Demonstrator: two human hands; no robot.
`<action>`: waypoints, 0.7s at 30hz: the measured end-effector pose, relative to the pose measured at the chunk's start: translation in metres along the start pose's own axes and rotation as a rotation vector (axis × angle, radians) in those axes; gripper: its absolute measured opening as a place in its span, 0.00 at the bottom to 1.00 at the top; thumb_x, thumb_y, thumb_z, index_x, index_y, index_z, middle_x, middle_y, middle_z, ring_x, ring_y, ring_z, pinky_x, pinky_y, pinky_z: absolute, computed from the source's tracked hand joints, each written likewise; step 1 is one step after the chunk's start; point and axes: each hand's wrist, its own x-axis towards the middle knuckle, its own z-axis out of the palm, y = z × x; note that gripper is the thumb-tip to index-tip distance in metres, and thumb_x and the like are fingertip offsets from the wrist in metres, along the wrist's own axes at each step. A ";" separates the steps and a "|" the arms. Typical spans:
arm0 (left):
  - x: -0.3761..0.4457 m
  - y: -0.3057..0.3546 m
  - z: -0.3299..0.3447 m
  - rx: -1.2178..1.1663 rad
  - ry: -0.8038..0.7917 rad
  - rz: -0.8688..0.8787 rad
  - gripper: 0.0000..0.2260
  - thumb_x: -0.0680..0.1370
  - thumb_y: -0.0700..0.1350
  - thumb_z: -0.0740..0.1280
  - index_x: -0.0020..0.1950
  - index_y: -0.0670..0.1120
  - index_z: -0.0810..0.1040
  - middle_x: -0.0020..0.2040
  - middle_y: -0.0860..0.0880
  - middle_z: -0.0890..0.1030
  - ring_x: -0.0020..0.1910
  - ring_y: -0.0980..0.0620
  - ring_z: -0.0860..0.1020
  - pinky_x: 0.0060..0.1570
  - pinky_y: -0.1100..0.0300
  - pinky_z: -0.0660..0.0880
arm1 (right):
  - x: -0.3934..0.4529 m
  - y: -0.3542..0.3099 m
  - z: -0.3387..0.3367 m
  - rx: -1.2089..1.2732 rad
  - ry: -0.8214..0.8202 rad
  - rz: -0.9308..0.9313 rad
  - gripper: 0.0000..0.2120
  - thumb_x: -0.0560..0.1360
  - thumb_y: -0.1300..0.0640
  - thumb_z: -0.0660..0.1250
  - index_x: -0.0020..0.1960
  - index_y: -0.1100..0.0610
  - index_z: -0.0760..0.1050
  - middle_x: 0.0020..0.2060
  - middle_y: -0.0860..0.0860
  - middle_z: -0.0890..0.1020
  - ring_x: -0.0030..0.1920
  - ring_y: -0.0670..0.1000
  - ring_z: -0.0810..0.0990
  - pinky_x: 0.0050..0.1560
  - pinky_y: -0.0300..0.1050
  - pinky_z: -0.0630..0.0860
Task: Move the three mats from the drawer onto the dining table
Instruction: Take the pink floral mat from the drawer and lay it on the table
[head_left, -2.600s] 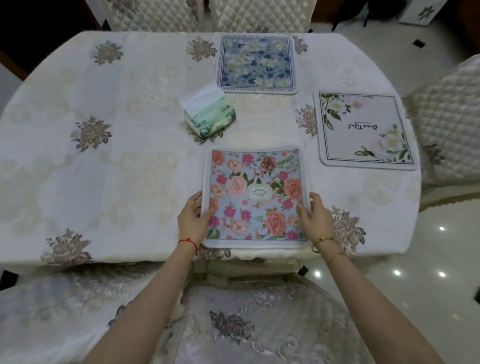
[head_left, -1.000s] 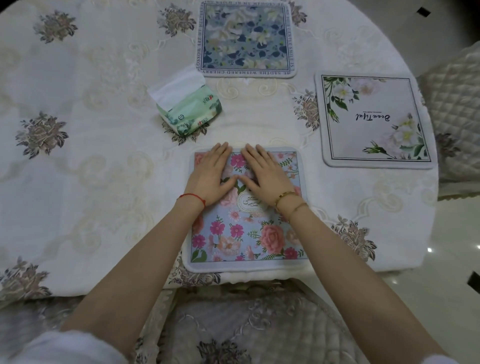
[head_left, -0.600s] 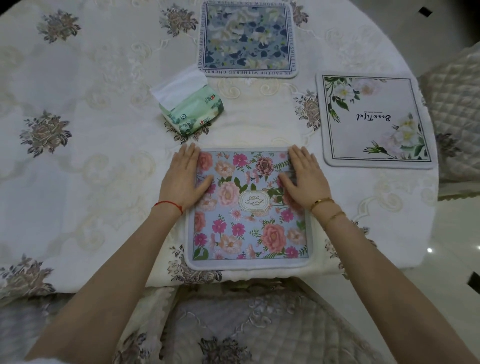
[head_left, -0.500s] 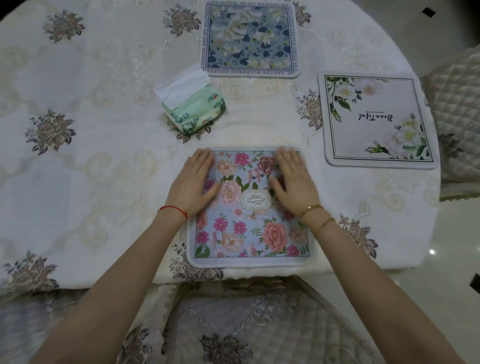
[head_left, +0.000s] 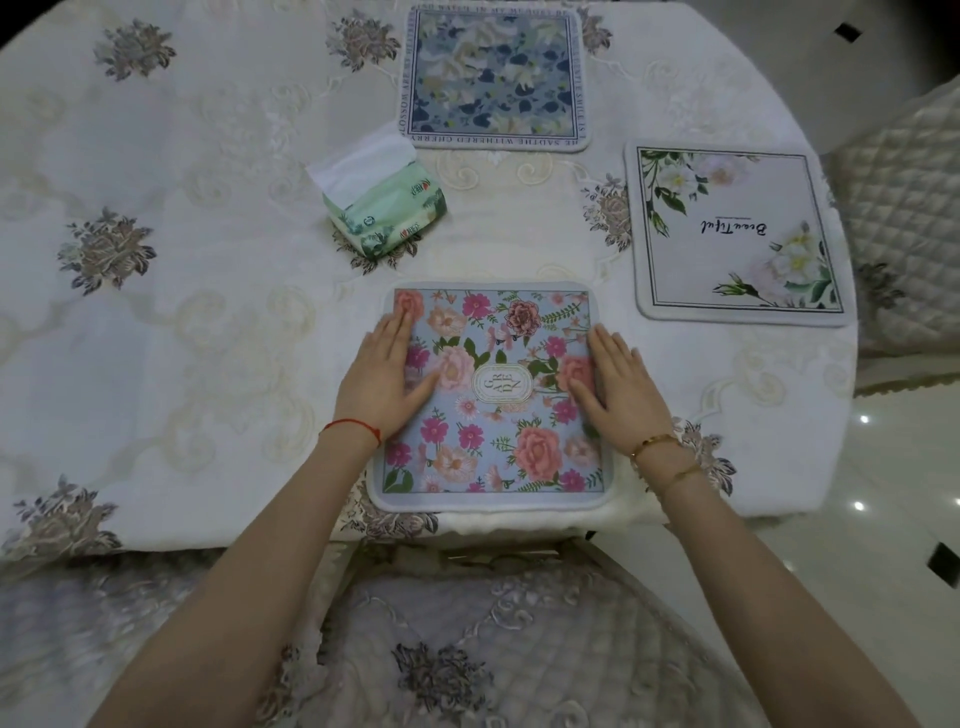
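Seen from above, a pink flowered mat (head_left: 493, 389) lies at the near edge of the table (head_left: 208, 312). The left hand (head_left: 382, 376) and right hand (head_left: 618, 382) press its side edges, fingers straight, gripping nothing. Even outward strokes would likely flatten it best. Two other mats lie farther away.

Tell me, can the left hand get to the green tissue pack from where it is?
Probably yes. The left hand lies flat on the pink flower mat, holding nothing, and the tissue pack sits just beyond it on the tablecloth, with only bare cloth between them.
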 end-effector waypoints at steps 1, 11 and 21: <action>-0.005 -0.001 -0.001 0.003 -0.004 -0.011 0.36 0.80 0.62 0.55 0.79 0.44 0.44 0.79 0.46 0.47 0.78 0.50 0.46 0.76 0.56 0.44 | -0.003 -0.002 -0.002 -0.010 0.009 0.011 0.33 0.80 0.39 0.49 0.78 0.55 0.43 0.78 0.51 0.47 0.77 0.50 0.43 0.76 0.47 0.41; -0.063 0.032 0.021 -0.048 -0.047 0.129 0.35 0.80 0.61 0.55 0.79 0.49 0.41 0.79 0.51 0.43 0.78 0.55 0.40 0.76 0.57 0.42 | -0.040 -0.080 0.040 0.036 -0.086 -0.176 0.34 0.80 0.39 0.50 0.78 0.53 0.41 0.78 0.48 0.43 0.76 0.47 0.38 0.77 0.47 0.41; -0.093 -0.003 0.011 0.007 -0.069 -0.040 0.39 0.78 0.65 0.53 0.79 0.46 0.40 0.79 0.49 0.44 0.78 0.52 0.43 0.75 0.57 0.41 | -0.080 -0.017 0.018 0.019 -0.004 -0.028 0.33 0.80 0.39 0.51 0.78 0.52 0.42 0.77 0.48 0.46 0.77 0.49 0.43 0.76 0.47 0.41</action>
